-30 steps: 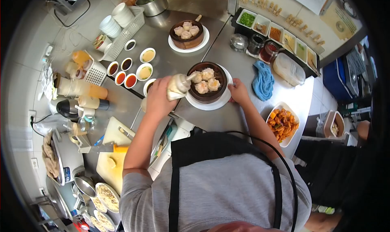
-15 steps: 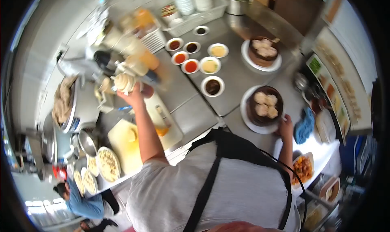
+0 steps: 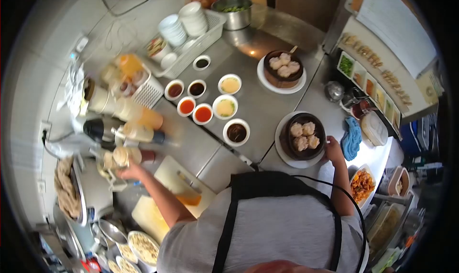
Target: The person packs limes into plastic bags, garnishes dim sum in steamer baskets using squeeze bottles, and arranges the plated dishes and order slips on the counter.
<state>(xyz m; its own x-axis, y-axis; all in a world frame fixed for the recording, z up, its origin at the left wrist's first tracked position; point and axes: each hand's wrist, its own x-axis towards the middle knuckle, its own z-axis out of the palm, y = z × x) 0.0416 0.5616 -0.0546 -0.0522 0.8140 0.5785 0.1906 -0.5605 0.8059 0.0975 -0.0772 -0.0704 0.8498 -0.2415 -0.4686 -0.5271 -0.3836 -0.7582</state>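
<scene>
My left hand (image 3: 128,171) reaches to the left side of the counter, at a beige-topped container (image 3: 123,157) beside the squeeze bottles; its fingers are too small and blurred to tell whether they grip it. On the right, my right hand (image 3: 333,149) is at the edge of a dark round steamer (image 3: 321,129) that holds several dumplings (image 3: 304,135) and stands on a white plate (image 3: 287,159). The fingers are bent at the rim, partly hidden. Farther back, a second steamer (image 3: 282,82) with dumplings rests on another white plate (image 3: 263,80).
Several small sauce bowls (image 3: 236,132) stand mid-counter. Behind them is a white basket (image 3: 210,38) of stacked bowls, beside a metal pot (image 3: 237,20). Cutting boards (image 3: 165,177) lie front left. A blue cloth (image 3: 352,139) and an orange dish (image 3: 362,186) are at right.
The view has turned and shifted. My left hand appears lower and farther left, near the beige-topped container. My right hand stays beside the nearer steamer.
</scene>
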